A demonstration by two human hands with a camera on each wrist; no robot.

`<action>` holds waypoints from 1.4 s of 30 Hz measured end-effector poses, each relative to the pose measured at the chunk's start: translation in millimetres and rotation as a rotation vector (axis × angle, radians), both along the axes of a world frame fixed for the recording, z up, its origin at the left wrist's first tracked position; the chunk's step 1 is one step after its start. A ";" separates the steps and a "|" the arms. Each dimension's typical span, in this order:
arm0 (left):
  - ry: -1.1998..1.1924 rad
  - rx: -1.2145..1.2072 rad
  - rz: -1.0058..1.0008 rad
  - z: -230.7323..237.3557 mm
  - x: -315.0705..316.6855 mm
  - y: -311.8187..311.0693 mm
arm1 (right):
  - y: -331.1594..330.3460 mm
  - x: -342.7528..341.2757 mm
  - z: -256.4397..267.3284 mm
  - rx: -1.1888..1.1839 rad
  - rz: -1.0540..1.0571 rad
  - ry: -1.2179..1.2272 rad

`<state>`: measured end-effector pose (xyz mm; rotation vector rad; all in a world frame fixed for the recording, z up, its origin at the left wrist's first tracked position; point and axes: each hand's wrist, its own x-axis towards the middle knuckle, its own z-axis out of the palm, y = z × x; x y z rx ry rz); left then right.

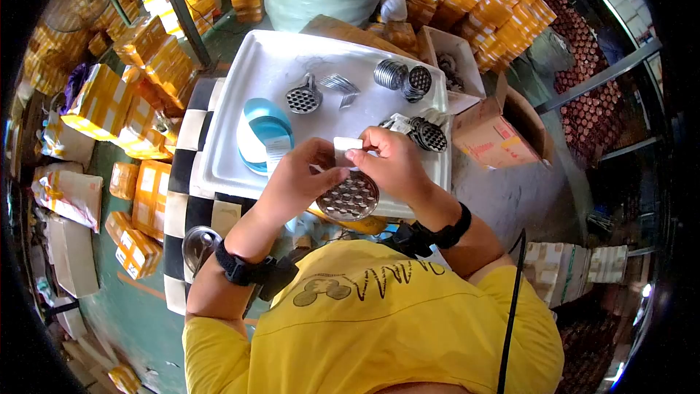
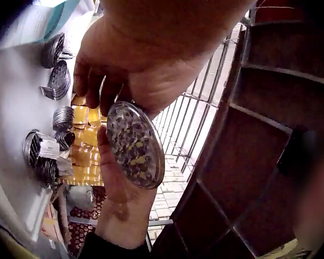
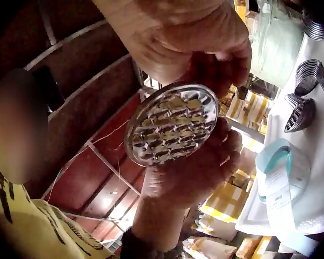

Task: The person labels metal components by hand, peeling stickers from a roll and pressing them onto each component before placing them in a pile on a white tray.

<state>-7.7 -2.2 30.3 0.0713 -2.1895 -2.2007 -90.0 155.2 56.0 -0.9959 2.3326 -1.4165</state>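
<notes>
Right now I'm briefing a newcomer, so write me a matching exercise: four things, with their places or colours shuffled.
Things
1. Studded disc
2. Shirt
3. Label roll
4. Open cardboard box

Places or colours
A. Yellow
B. To the right of the white tray
C. Metallic silver
D. On the white tray

Pairs: 1-C, 2-A, 3-D, 4-B

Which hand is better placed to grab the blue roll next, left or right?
Probably the left hand. The blue roll lies on the left side of the white tray, near that hand; the right hand is farther across. Both hands are busy by the metal disc, though.
</notes>
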 end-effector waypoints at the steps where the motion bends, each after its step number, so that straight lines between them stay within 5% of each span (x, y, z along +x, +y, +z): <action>1: 0.002 -0.061 -0.015 2.5 -1.4 -0.5 | -1.2 0.2 -1.1 -0.007 0.004 0.004; 6: -0.023 -0.128 -0.004 8.2 -5.2 -2.3 | 3.1 -6.3 -5.1 -0.017 0.027 -0.220; 11: -0.045 0.068 -0.043 7.5 -2.7 0.4 | 1.7 -3.1 -7.8 -0.219 0.073 -0.393; 12: -0.045 0.026 -0.048 10.2 -1.2 1.0 | 3.0 -3.0 1.1 -0.051 0.105 -0.280; 16: -0.045 -0.089 -0.090 -0.1 -0.2 -0.8 | 6.3 -1.2 -6.2 0.000 0.034 -0.178; 23: -0.072 -0.004 0.008 -14.5 4.6 1.7 | 12.0 0.6 -40.4 -0.031 0.163 -0.378; 28: -0.147 0.238 -0.145 -14.9 10.7 1.0 | 14.9 12.2 -27.7 0.089 0.094 -0.308; 31: -0.176 0.106 -0.184 -16.0 13.4 1.7 | 18.1 13.8 -41.5 0.084 0.119 -0.336; 37: -0.199 0.168 -0.163 -29.9 14.7 4.6 | 11.9 14.3 -44.1 -0.259 0.067 -0.603; 42: -0.241 -0.119 -0.100 -36.2 14.3 11.8 | 15.6 12.7 -42.3 0.161 0.127 -0.163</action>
